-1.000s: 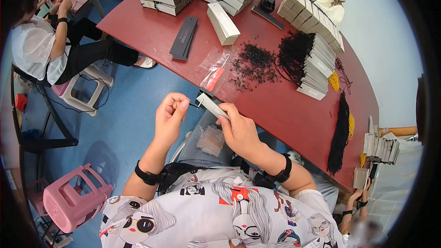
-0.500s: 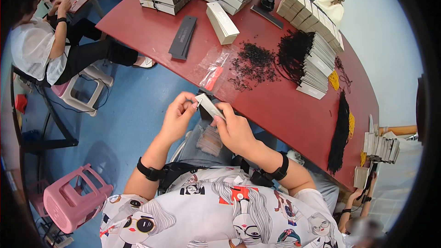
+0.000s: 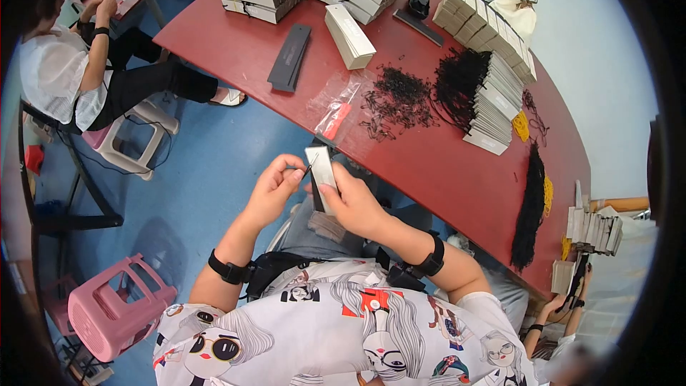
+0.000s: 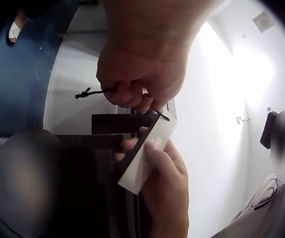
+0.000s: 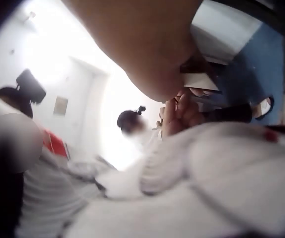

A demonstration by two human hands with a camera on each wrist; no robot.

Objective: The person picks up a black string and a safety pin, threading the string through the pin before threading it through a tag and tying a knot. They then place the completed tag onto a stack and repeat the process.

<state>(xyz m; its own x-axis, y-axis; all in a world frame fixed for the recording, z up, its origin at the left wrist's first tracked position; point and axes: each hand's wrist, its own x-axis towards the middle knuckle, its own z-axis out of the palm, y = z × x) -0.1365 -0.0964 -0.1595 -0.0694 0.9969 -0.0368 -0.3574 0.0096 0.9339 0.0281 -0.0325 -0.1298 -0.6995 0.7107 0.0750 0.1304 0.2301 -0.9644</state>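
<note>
A long pale hang tag point(image 3: 322, 175) with a dark layer along its left side stands nearly upright in the head view. My right hand point(image 3: 357, 202) grips it, thumb across the printed face. My left hand point(image 3: 274, 189) pinches a thin black cord point(image 3: 307, 171) beside the tag's top end. In the left wrist view the cord point(image 4: 165, 117) runs across the tag's end, and its knotted tail point(image 4: 85, 93) sticks out on the other side of the left hand. The right wrist view shows only part of the tag point(image 5: 200, 81), mostly hidden by the hand.
The red table point(image 3: 421, 164) holds a pile of black loops point(image 3: 400, 96), corded tags point(image 3: 494, 104), a black cord bundle point(image 3: 527, 214), a dark tag stack point(image 3: 289, 57) and a pale stack point(image 3: 349, 37). A pink stool point(image 3: 114, 307) stands left. Another person point(image 3: 64, 71) sits beyond.
The tag has turned from slanting to nearly upright in my right hand. My left fingers closed in on the tag's end, then drew slightly back left with the cord.
</note>
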